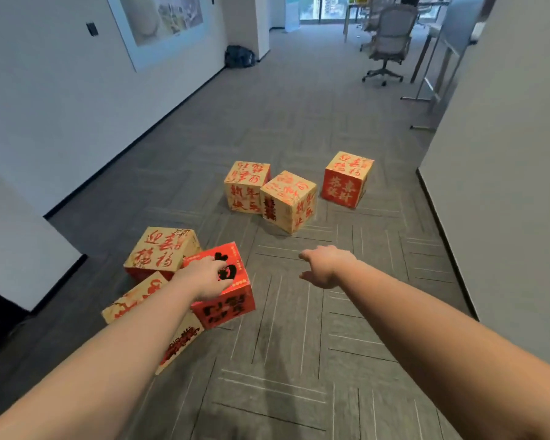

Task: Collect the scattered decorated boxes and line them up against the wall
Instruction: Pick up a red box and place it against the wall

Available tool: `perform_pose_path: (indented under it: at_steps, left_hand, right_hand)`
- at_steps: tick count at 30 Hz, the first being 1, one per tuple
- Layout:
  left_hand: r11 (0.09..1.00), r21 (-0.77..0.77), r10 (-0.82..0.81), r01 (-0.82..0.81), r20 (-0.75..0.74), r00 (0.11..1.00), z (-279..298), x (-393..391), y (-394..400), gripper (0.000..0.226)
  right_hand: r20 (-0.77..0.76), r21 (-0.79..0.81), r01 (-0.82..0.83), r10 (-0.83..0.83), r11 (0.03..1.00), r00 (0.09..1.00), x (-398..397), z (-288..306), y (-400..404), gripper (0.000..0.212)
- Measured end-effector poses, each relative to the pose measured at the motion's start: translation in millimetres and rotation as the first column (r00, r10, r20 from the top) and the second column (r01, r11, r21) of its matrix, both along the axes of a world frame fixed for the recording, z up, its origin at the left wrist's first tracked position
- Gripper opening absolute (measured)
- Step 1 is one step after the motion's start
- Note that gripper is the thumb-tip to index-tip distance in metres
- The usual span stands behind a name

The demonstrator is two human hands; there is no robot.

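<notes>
**Spotter:** What's on the floor?

**Operator:** I count six decorated boxes on the grey carpet (299, 360). Near group, left of centre: a red box (235, 296) with black characters, a cream box with red script (159, 249) just behind it, touching or nearly so, and a third cream box (134, 300) closest to me, partly hidden under my left forearm. Far group: two cream boxes, one squared up (245, 185) and one turned corner-on (288, 200), pressed together. A sixth, with a cream top and red front (346, 179), sits apart to their right.

**Spotter:** Left hand?

**Operator:** My left hand (204, 277) is over the top face of the red box, fingers bent downward onto it. It looks to be touching; I can't tell whether it has a real grip.

**Spotter:** Right?

**Operator:** My right hand (326, 265) hangs in the air above bare carpet, between the red box and the corner-on one. Fingers loosely curled, thumb out, nothing in it.

**Spotter:** Walls?

**Operator:** White wall (77, 106) runs along the left with a dark baseboard; the near group lies closer to it but not against it. Another wall (505, 154) closes in on the right. Down the corridor I see an office chair (389, 39) and a dark bag (238, 57) at a column.
</notes>
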State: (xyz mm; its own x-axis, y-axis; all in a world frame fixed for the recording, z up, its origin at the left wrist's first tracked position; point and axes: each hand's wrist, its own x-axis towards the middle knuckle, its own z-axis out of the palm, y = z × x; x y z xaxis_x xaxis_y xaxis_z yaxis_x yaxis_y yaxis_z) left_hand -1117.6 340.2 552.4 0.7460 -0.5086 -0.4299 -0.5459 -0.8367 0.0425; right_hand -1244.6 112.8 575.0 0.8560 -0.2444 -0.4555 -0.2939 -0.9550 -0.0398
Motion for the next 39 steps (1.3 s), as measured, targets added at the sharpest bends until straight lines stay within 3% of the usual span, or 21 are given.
perform_pose_path:
  at_steps: [11, 15, 29, 39]
  left_hand:
    - [0.964, 0.08, 0.262, -0.255, -0.098, 0.96, -99, 227, 9, 0.061]
    - [0.948, 0.075, 0.316, -0.31, -0.11, 0.942, -139, 296, 6, 0.061]
    - [0.93, 0.235, 0.341, -0.283, -0.265, 0.902, -377, 434, 12, 0.093]
    - [0.889, 0.361, 0.387, -0.284, -0.259, 0.885, -477, 504, 64, 0.098]
  right_hand:
    - [-0.108, 0.121, -0.149, 0.163, 0.981, 0.981, 294, -121, -7, 0.059]
    - [-0.15, 0.144, -0.167, 0.188, 0.975, 0.971, 368, -170, -4, 0.061]
    - [-0.31, 0.152, -0.011, 0.059, 0.988, 0.949, 494, -379, -6, 0.081]
    - [-0.393, 0.163, 0.035, 0.032, 0.986, 0.919, 547, -495, 17, 0.084]
